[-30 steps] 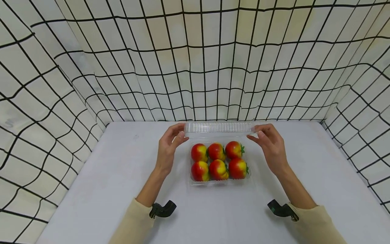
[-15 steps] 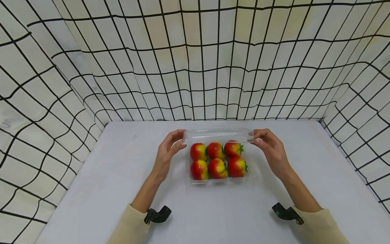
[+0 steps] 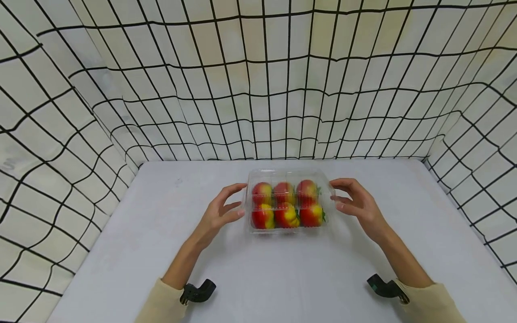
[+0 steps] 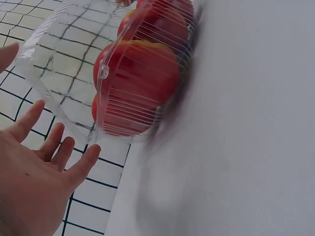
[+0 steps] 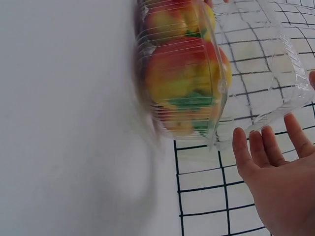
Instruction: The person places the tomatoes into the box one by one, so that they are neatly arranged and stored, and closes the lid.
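A clear plastic clamshell box holds several red-and-yellow fruits in two rows, some with green leaves. Its hinged lid tilts over the fruits and stands partly raised in both wrist views. My left hand is at the box's left side, fingers spread, their tips by the lid's edge. On the other side, my right hand has its fingertips at the lid's right edge. In the right wrist view the fingers are extended against or close beside the lid; firm contact cannot be told.
The box rests on a white table. White walls behind black netting enclose the back and both sides. A black wrist mount sits at the left cuff, and another mount at the right cuff.
The lid has swung from upright behind the fruits forward and down over them. Both hands came nearer with it, and their fingers have spread from their hold on its corners.
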`<state>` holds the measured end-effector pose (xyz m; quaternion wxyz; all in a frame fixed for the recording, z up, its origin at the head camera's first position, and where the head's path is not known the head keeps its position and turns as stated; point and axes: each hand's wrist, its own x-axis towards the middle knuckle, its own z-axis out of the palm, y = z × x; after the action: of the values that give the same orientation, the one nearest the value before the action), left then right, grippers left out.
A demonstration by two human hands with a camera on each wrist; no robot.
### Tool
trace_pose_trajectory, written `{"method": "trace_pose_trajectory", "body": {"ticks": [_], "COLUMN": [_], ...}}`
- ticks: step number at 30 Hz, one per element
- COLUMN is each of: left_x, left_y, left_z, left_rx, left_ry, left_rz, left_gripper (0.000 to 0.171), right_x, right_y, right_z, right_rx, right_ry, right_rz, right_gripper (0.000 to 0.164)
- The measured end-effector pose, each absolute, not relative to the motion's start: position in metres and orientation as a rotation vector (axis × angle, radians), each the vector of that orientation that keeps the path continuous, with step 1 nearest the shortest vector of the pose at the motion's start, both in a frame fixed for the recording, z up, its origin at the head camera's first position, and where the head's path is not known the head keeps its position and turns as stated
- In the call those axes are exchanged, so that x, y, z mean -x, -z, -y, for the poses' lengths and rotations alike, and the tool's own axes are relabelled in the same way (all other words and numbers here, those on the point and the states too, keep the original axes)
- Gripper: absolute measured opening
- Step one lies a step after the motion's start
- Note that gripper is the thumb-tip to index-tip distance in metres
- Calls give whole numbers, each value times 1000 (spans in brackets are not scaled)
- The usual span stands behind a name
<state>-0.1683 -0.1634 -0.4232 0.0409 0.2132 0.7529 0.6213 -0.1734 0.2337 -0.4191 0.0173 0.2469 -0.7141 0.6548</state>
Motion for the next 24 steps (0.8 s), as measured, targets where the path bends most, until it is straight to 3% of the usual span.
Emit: {"method": "trace_pose_trajectory", "body": {"ticks": [17, 24], "left_x": [169, 169], "left_y": [442, 444], "left_z": [170, 172], "left_rx": [-536, -488], "left_ry": [-1676, -1663], "left_rz": [-2327, -2332], "left_gripper": [70, 63], "right_x": [178, 180], "right_y": [438, 440], "right_z": [-236, -235], "right_rx": [-724, -693], "right_ry": [-1734, -1617], "right_rz": [2517, 2617], "right_gripper": [69, 76]}}
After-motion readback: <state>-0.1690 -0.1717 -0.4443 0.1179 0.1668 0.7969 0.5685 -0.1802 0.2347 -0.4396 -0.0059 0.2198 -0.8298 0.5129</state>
